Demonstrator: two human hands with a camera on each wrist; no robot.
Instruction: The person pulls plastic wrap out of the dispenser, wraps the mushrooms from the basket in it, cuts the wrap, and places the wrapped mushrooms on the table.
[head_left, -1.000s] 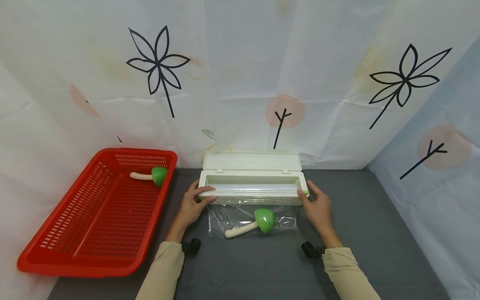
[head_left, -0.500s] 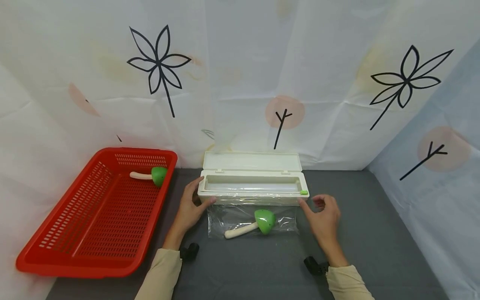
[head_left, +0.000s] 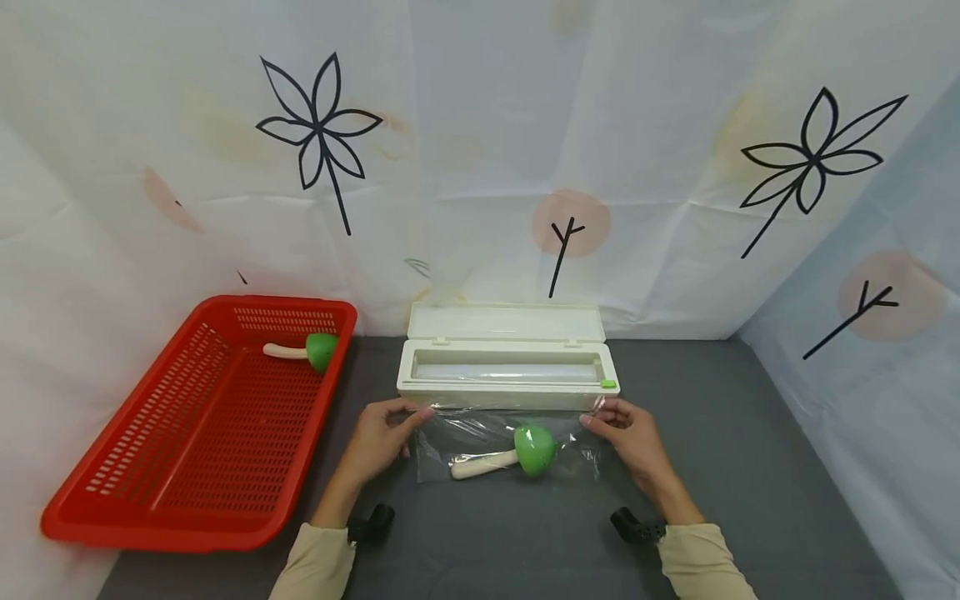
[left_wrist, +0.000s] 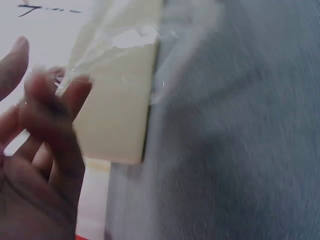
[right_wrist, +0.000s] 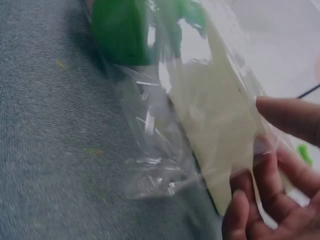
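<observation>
A sheet of clear cling film (head_left: 480, 423) lies over a toy mushroom (head_left: 534, 451) with a green cap and pale stem. My left hand (head_left: 380, 435) pinches the film's far left corner. At the far right corner, my right hand (head_left: 628, 435) holds the film between thumb and fingers. Just behind both hands stands a white cling film dispenser (head_left: 510, 389), its lid (head_left: 506, 322) raised and a green slider (head_left: 608, 384) at its right end. In the right wrist view, creased film (right_wrist: 150, 120) runs from the green cap (right_wrist: 122, 32) to my fingertips. Left fingers are blurred in the left wrist view.
A red plastic basket (head_left: 198, 533) stands at the left, with another green-capped toy mushroom (head_left: 320, 352) in its back right corner. Grey cloth (head_left: 495, 542) covers the table. A white printed curtain (head_left: 480, 167) rises directly behind the dispenser.
Both hands have come off the dispenser and moved to the film's far corners. The film's far edge has lifted and creased, and the mushroom under it has shifted slightly.
</observation>
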